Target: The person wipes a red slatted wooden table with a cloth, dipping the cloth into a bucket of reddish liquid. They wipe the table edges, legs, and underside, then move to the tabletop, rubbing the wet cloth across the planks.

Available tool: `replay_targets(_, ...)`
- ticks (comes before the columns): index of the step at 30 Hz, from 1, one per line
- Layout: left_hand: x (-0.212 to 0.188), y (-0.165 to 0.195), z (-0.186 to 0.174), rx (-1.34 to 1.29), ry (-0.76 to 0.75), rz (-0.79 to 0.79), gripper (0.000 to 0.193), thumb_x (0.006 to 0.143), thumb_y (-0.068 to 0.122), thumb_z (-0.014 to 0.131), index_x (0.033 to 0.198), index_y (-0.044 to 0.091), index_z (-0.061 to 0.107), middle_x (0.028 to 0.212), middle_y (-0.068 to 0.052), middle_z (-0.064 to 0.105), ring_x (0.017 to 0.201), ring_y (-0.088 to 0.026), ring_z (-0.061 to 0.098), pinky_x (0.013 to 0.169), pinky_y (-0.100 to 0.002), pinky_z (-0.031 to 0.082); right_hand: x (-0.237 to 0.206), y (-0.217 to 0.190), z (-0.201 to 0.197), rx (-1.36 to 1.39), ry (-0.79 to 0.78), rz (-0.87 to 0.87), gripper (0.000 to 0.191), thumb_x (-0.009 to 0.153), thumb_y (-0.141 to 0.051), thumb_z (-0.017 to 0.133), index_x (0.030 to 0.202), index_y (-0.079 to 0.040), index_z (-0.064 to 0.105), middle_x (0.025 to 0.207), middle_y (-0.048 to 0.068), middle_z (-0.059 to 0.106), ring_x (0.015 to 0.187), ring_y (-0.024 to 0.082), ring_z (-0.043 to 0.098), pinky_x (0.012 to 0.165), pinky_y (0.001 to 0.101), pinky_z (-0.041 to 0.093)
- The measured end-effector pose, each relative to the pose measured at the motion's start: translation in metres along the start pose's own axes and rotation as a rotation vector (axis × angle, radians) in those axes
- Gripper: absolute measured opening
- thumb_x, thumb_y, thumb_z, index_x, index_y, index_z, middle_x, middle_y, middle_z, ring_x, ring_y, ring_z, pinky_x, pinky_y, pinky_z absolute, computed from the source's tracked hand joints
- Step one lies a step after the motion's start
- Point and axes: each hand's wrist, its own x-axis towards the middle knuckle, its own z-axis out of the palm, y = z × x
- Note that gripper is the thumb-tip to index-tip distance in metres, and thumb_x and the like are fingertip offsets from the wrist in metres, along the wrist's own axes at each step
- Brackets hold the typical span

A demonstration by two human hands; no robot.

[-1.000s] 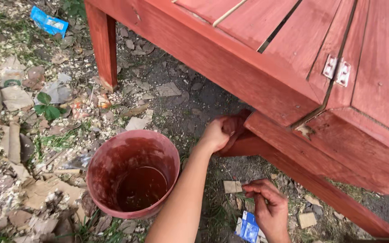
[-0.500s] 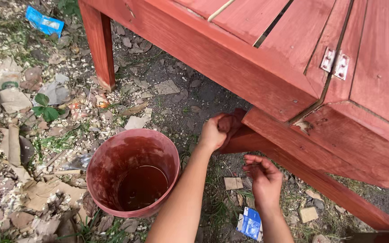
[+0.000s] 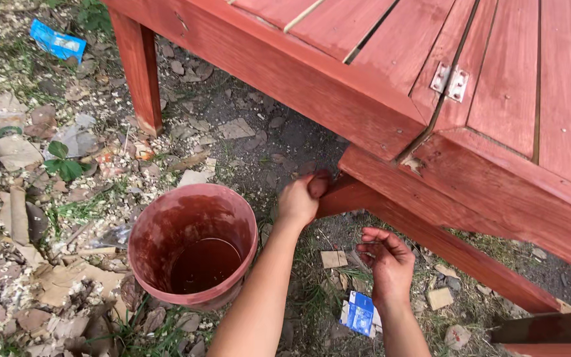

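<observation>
A: Since the earlier frame, right hand (image 3: 388,263) had lifted off the ground litter at lower centre and hung in the air. Left hand (image 3: 301,198) had barely shifted.

B: State of the right hand?

A: Fingers loosely curled, thumb near the fingertips, nothing visibly held; stained red-brown. Below it, a small blue packet (image 3: 359,313) lay on the ground.

B: And the left?

A: Closed around a stain-soaked rag (image 3: 320,183), only a dark red corner showing above the fist. Pressed against the slanted brace (image 3: 444,246) at frame centre, where it meets the underside of the red wooden table (image 3: 338,92).

B: Stain supply?

A: Round red bucket (image 3: 193,243), lower left of centre, just beside the left forearm. Dark liquid low in the bottom, walls coated.

B: Step in hand?

A: Judged: wiping stain onto the brace's upper end. Next move would call for drawing the rag along the brace toward lower right, or re-dipping in the bucket if the rag ran dry.

B: Farther back?

A: Table leg (image 3: 141,73) upper left, metal hinge (image 3: 449,80) on the top boards upper right, blue scrap (image 3: 57,41) far upper left among rubble.
</observation>
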Motion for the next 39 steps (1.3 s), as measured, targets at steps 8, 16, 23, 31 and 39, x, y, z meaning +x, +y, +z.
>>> replay_targets(8,0.019,0.009,0.002,0.136,-0.139,0.008,0.056,0.08,0.014,0.072,0.134,0.026,0.064,0.117,-0.02,0.07,0.111,-0.04,0.066,0.094,-0.049,0.055,0.008,0.004,0.009,0.005,-0.02,-0.066,0.025,0.094,0.009,0.055,0.104,-0.002,0.075,0.093,0.004,0.071,0.077,0.014,0.067,0.069,0.0277,0.053)
replay_targets(16,0.056,0.006,0.009,0.343,-0.359,-0.184,0.049,0.085,0.011,0.07,0.133,0.022,0.067,0.134,-0.014,0.066,0.125,-0.034,0.063,0.104,-0.045,0.052,0.007,0.015,0.014,-0.03,0.003,0.012,0.024,0.093,0.008,0.056,0.101,-0.004,0.076,0.092,0.004,0.072,0.076,0.014,0.068,0.069,0.0288,0.055)
replay_targets(23,0.057,0.003,0.014,0.458,-0.321,-0.271,0.04,0.095,0.017,0.06,0.135,0.011,0.062,0.138,-0.016,0.063,0.126,-0.035,0.061,0.101,-0.047,0.053,0.006,0.018,-0.001,0.025,0.017,0.009,0.023,0.093,0.007,0.058,0.102,-0.004,0.075,0.092,0.004,0.071,0.076,0.014,0.068,0.069,0.0292,0.054)
replay_targets(31,0.036,-0.003,0.003,0.311,-0.38,-0.259,0.063,0.072,0.005,0.067,0.134,0.011,0.065,0.128,-0.018,0.07,0.121,-0.033,0.068,0.099,-0.041,0.057,0.0,0.009,0.002,0.016,0.003,0.005,0.023,0.092,0.008,0.056,0.1,-0.004,0.075,0.091,0.004,0.072,0.075,0.014,0.067,0.068,0.0283,0.054)
replay_targets(39,0.005,0.003,0.0,0.26,-0.211,-0.133,0.055,0.082,0.016,0.068,0.134,0.035,0.065,0.124,-0.012,0.071,0.116,-0.034,0.067,0.096,-0.046,0.054,-0.002,-0.005,0.027,0.079,-0.049,-0.023,0.02,0.093,0.006,0.06,0.101,-0.004,0.076,0.091,0.003,0.071,0.076,0.013,0.067,0.068,0.0266,0.053)
